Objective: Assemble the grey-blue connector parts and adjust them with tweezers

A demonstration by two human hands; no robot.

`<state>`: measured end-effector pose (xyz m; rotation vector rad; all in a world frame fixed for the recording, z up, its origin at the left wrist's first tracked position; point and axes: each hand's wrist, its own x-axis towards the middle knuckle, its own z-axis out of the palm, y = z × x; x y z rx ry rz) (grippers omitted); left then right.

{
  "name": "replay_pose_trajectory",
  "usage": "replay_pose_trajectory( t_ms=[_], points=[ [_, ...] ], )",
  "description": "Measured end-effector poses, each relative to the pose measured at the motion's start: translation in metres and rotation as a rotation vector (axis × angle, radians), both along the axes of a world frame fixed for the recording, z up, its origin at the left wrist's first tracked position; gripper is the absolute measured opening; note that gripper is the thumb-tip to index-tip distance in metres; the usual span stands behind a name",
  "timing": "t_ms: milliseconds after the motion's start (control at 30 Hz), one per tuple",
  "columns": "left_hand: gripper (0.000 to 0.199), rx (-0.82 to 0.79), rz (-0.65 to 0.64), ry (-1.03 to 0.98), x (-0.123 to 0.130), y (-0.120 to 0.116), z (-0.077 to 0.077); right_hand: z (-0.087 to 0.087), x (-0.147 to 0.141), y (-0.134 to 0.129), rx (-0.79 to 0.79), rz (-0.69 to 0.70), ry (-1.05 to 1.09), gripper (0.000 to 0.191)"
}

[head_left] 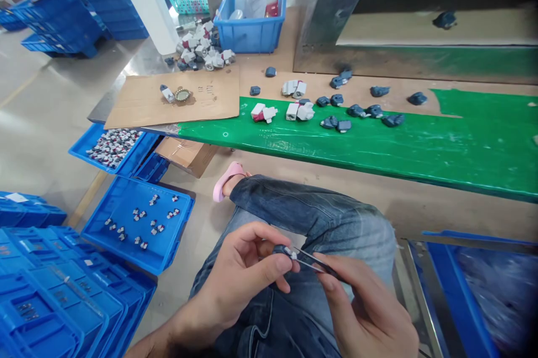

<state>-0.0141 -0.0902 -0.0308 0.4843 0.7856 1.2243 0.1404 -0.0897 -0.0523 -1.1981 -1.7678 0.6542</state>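
The small dark part (282, 250) is lying mostly under the left hand's (244, 274) thumb and fingertips, so its shape is staying unclear. Past the fingertips (323, 261) of the right hand (365, 313), the tweezers (309, 259) are showing only their thin front; the rest is hiding inside the grip. The bottom edge is cutting off both wrists.

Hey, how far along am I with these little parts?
Done, apparently: white-and-dark pieces in the floor tray and piled beside the blue bin. In hand: your left hand pinches a small dark part while your right hand works tweezers on it. Left: loose dark pieces along the bench.
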Motion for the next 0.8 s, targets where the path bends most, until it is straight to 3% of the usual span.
replay_pose_trajectory(
  t_ms=[267,367,467,600,800],
  points=[
    [0.01,-0.013,-0.002,0.028,-0.002,0.0,-0.002,0.004,-0.001,-0.001,-0.099,-0.023,0.034,0.009],
    [0.01,-0.006,-0.007,0.008,-0.001,0.001,-0.001,0.0,-0.005,-0.004,-0.323,-0.024,0.212,0.007],
    [0.011,-0.002,-0.024,-0.044,0.0,0.003,0.001,-0.002,-0.013,-0.009,-0.611,-0.03,0.511,0.019],
    [0.015,-0.044,-0.057,-0.073,0.001,0.006,0.001,0.006,-0.023,-0.012,-0.964,-0.072,0.806,0.028],
    [0.018,-0.119,-0.12,-0.145,-0.003,0.008,-0.003,0.01,-0.031,-0.012,-1.22,-0.035,1.07,0.026]
  ],
)
